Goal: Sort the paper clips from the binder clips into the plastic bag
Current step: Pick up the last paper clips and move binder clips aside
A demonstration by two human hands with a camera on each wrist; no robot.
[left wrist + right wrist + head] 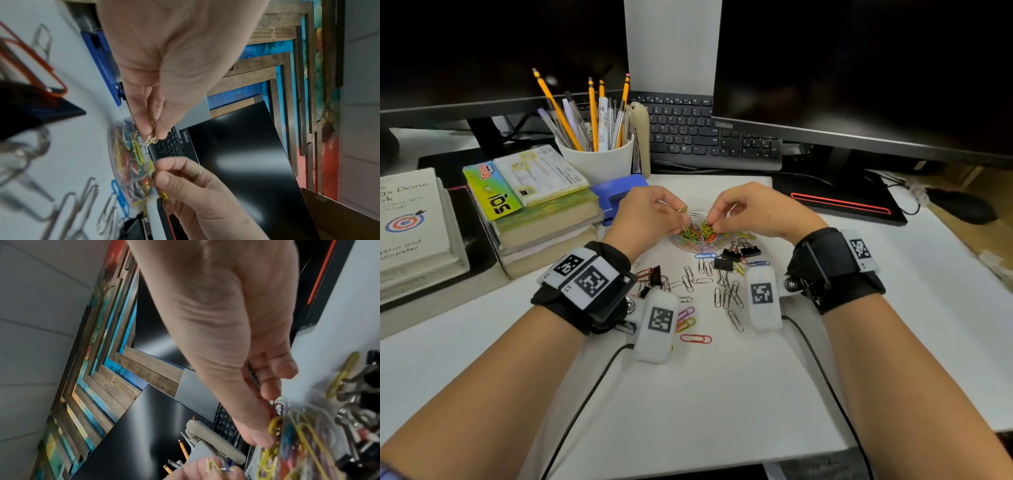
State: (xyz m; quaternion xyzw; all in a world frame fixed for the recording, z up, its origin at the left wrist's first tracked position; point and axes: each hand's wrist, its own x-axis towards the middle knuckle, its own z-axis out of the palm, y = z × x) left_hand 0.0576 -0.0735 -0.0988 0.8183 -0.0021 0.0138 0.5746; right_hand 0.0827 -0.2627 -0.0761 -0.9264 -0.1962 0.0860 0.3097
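My left hand (650, 212) pinches a yellow paper clip (682, 209); my right hand (753, 212) pinches the plastic bag (700, 236). The bag's mouth lies at 3 o'clock from the clip, nearer my left.

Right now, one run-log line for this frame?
left hand: pinches yellow paper clip | right hand: holds rim of clear plastic bag of coloured clips | loose silver paper clips, black binder clips on table

bag (697, 240) between hands: clear glossy plastic | clips (726, 291) nearer the wrists: bare shiny metal wire | binder clips (736, 255) by right hand (753, 210): matt black, metal handles | sheet (722, 394) beneath: matt white paper
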